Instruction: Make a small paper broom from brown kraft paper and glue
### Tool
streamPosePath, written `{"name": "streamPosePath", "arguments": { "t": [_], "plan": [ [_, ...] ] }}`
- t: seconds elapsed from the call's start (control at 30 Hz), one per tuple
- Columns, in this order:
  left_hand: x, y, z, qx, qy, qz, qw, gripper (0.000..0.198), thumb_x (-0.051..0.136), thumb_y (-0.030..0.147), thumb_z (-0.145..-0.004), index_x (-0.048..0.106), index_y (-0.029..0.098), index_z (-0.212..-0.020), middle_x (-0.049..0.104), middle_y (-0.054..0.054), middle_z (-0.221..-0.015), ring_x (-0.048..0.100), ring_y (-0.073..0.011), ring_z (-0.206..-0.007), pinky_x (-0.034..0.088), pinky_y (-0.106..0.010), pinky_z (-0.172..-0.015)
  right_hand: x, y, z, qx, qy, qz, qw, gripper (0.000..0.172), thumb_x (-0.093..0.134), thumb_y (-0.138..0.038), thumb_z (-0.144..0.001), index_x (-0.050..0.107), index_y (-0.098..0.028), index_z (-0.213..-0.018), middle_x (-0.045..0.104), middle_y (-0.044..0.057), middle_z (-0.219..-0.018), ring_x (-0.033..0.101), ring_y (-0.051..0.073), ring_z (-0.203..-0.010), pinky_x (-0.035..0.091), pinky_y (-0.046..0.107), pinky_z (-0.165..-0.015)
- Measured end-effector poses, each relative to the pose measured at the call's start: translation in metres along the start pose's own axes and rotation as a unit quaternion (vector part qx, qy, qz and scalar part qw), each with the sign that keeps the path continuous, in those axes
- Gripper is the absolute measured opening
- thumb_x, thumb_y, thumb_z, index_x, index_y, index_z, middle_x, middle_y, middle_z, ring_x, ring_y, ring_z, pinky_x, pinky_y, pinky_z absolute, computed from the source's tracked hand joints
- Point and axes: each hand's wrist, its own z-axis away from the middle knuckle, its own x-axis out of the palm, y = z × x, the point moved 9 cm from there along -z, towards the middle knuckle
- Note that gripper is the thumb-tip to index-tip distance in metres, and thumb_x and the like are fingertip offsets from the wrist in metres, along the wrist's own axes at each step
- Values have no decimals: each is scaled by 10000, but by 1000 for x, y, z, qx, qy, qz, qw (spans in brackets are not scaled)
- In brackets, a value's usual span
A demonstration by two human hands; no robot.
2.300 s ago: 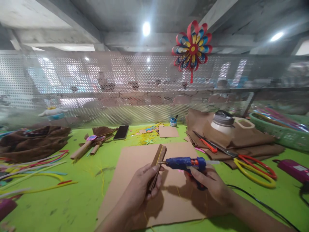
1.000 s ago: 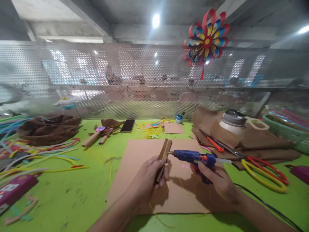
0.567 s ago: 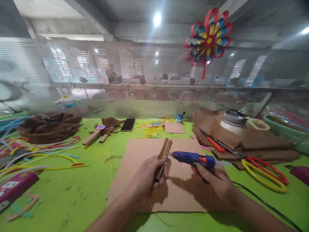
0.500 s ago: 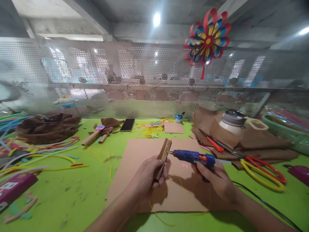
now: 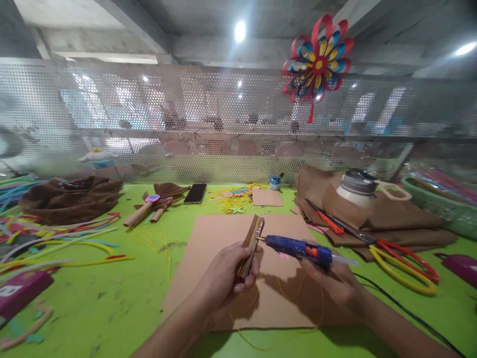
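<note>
My left hand (image 5: 233,271) is closed round a folded brown strip (image 5: 253,232), held tilted above a cardboard sheet (image 5: 201,258). A yellow line runs along the strip, with shiny glue on its right side. A blue hot glue gun (image 5: 294,247) is gripped in my right hand (image 5: 335,283). Its metal nozzle reaches the strip's right edge, just above my left fingers. A clear glue stick pokes out of the gun's back end. Yellow thread (image 5: 242,338) trails over the cardboard below my hands.
Scissors with red and yellow handles (image 5: 406,263) lie at right near brown cloth (image 5: 421,214) and a lidded jar (image 5: 356,189). A phone (image 5: 196,193) and yellow scraps (image 5: 234,201) are at the back. Colourful strips (image 5: 74,238) spread left. The gun's black cord (image 5: 406,311) runs right.
The glue gun's nozzle has slid slightly down along the strip toward my left fingers, and more shiny glue shows above it. The whole view has shifted a little.
</note>
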Motion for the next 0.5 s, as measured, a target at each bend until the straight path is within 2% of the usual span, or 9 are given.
{"name": "streamPosePath", "arguments": {
  "t": [0.1,0.23,0.33,0.4,0.5],
  "plan": [
    [-1,0,-1,7,-5,-3,1000,192,488,278,-787,572,120,-854,541,-2,-584,361,-46,-384,155,-162,-352,1,-2,0,-11,-15,29,999,192,630,-325,-817,703,-195,-938,650,80,-875,578,269,-848,481,375,-776],
    [-3,0,-2,11,-1,-30,999,235,477,304,-796,536,120,-662,521,-8,-569,348,-35,-377,169,-166,-350,6,3,4,-7,-48,14,999,218,628,-330,-820,688,-217,-997,654,87,-919,585,274,-863,470,414,-807],
    [-3,3,-1,18,13,-32,999,196,483,300,-793,563,124,-769,528,4,-575,339,-36,-374,165,-163,-351,4,11,4,24,-29,-14,999,210,610,-350,-835,678,-229,-993,648,84,-915,573,265,-863,467,411,-777],
    [-4,3,0,17,23,-32,999,206,489,289,-785,573,128,-882,536,10,-577,343,-42,-377,158,-160,-350,3,11,2,41,-20,-25,999,179,593,-368,-846,684,-221,-892,626,64,-793,546,229,-751,461,372,-677],
    [-4,0,1,-1,27,-43,999,228,503,273,-767,575,120,-920,537,7,-569,362,-50,-396,166,-155,-358,6,3,-1,40,-30,-28,998,240,576,-393,-853,656,-201,-734,554,31,-655,468,182,-631,403,322,-573]
  ]
}}
